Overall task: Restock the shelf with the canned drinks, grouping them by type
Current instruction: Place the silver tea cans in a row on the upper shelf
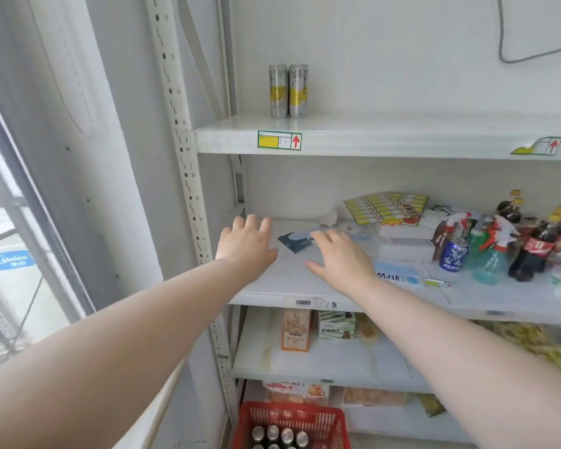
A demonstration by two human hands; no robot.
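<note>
White shelf unit (402,137) is filling the view, a window sitting to its left. Red basket (324,419) is sitting at the near bottom edge and holding dark canned drinks (279,435) standing upright, tops showing. Both arms are reaching in over the left end of the middle shelf (292,283).

Left hand (245,246) is hovering palm down near the upright post, fingers released and holding nothing. Right hand (342,259) is lying just to its right, fingers likewise released, beside a dark flat packet (293,241).

Two silver-and-yellow cans (288,91) are standing upright and touching on the top shelf, far left. A blue Pepsi can (453,256) is standing among bottles on the middle shelf's right side.
</note>
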